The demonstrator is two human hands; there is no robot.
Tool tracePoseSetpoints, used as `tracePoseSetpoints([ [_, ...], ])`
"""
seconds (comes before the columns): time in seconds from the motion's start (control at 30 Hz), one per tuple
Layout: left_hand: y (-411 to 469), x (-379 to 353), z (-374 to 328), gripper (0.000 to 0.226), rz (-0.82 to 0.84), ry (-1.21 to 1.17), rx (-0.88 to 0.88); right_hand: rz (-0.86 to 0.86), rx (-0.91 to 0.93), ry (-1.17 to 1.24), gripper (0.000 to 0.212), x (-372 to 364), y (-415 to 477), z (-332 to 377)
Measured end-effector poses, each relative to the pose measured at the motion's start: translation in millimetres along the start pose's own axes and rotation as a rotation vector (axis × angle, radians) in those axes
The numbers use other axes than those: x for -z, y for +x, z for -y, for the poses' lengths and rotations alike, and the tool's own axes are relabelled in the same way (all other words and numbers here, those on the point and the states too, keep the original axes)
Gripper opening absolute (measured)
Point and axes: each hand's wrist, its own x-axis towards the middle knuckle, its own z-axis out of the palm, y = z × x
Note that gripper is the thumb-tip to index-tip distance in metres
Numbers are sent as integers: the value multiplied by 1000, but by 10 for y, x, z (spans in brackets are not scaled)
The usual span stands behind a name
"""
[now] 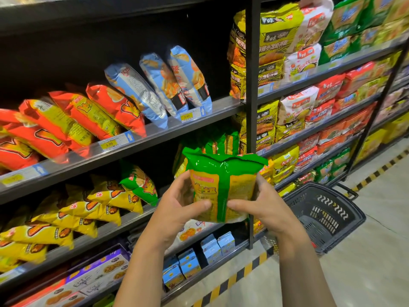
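A green and yellow snack bag (223,185) is held upright in front of the store shelves, its back seam facing me. My left hand (177,209) grips its left side with the thumb across the front. My right hand (263,209) grips its right side, thumb also on the front. The bag hovers in front of the second shelf from the top, near the black upright post (251,129).
Shelves hold orange bags (66,125), blue bags (159,85), yellow bags (66,218), a green bag (139,182) and boxed goods (194,262) below. A black shopping basket (321,218) stands on the floor at right. More noodle packs (309,96) fill the right bay.
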Motion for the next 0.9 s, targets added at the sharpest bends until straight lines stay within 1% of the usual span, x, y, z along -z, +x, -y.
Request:
tracePoseSetpoints([
  [0.1, -1, -30, -4, 64, -57, -14, 64, 46, -59, 148, 59, -77, 25, -20],
  [0.2, -16, -120, -72, 55, -131, -113, 199, 70, -222, 256, 67, -197, 71, 12],
  [0.23, -33, -161, -109, 44, -143, -130, 249, 74, -278, 230, 71, -235, 63, 67],
  [0.27, -52, -178, -115, 27, -130, -124, 281, 61, -318, 146, 72, -256, 71, 103],
  [0.3, -137, -284, -319, 17, -95, -98, 322, 47, -346, 44, 68, -268, 78, 129],
  [0.33, -217, -369, -498, 20, -60, -79, 357, 55, -372, -40, 70, -262, 92, 131],
  [0.37, -264, -400, -595, 24, -59, -64, 388, 84, -402, -87, 85, -267, 105, 139],
  [0.43, -161, -256, -362, 22, -78, -111, 440, 113, -404, -155, 141, -276, 147, 120],
  [0.47, -70, -169, -168, 33, -87, -139, 461, 134, -394, -142, 156, -246, 193, 25],
  [0.5, -53, -147, -132, 48, -93, -180, 462, 170, -394, -121, 158, -218, 227, -82],
  [0.53, -29, -100, -57, 56, -99, -216, 469, 193, -409, -98, 154, -186, 263, -191],
  [0.57, -41, -111, -62, 55, -86, -222, 475, 184, -415, -80, 148, -196, 257, -173],
  [0.6, -61, -93, -61, 52, -67, -222, 482, 154, -406, -75, 140, -239, 221, -102],
  [0.67, -92, -95, -74, 37, -48, -195, 459, 111, -402, -43, 117, -344, 116, 88],
  [0.7, -118, -109, -114, 30, -70, -162, 442, 89, -426, 29, 97, -368, 96, 101],
  [0.73, -114, -104, -99, 27, -94, -124, 423, 82, -457, 156, 76, -372, 89, 63],
  [0.77, -101, -108, -85, 27, -138, -97, 395, 92, -479, 274, 58, -377, 77, 24],
  [0.8, -74, -98, -51, 32, -191, -81, 376, 90, -485, 358, 44, -393, 70, -18],
  [0.83, -70, -98, -44, 42, -233, -86, 355, 82, -474, 392, 39, -406, 71, -60],
  [0.87, -49, -73, 10, 51, -280, -77, 342, 56, -452, 398, 39, -413, 93, -109],
  [0.9, -44, -63, 18, 53, -321, -38, 317, 18, -419, 386, 41, -415, 123, -170],
])
